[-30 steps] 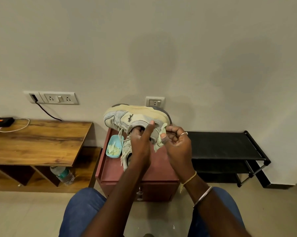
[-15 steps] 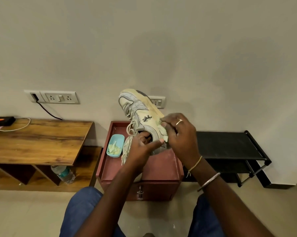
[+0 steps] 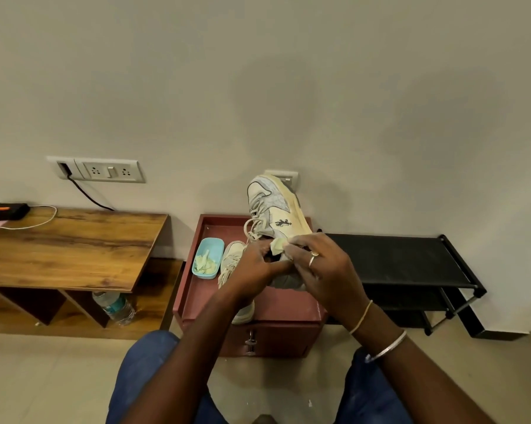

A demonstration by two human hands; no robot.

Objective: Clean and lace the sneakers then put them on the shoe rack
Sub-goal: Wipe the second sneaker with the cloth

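Note:
A cream and grey sneaker (image 3: 273, 206) is held up over the maroon cabinet (image 3: 267, 313), toe pointing up and away, loose laces hanging. My left hand (image 3: 255, 267) grips it at the collar. My right hand (image 3: 322, 267) presses a pale yellow cloth (image 3: 278, 246) against the sneaker's heel side. The second sneaker (image 3: 232, 261) lies on the cabinet top, partly hidden under my left arm. The black shoe rack (image 3: 411, 264) stands to the right, against the wall.
A light blue tub (image 3: 207, 261) with pale scraps sits on the cabinet's left side. A wooden desk (image 3: 65, 249) is on the left, with a water bottle (image 3: 114, 306) lying on its lower shelf. My knees in blue jeans (image 3: 148, 368) are below.
The sneaker has turned from lying sideways to toe-up and shifted right. My right hand with the cloth has moved onto its heel side.

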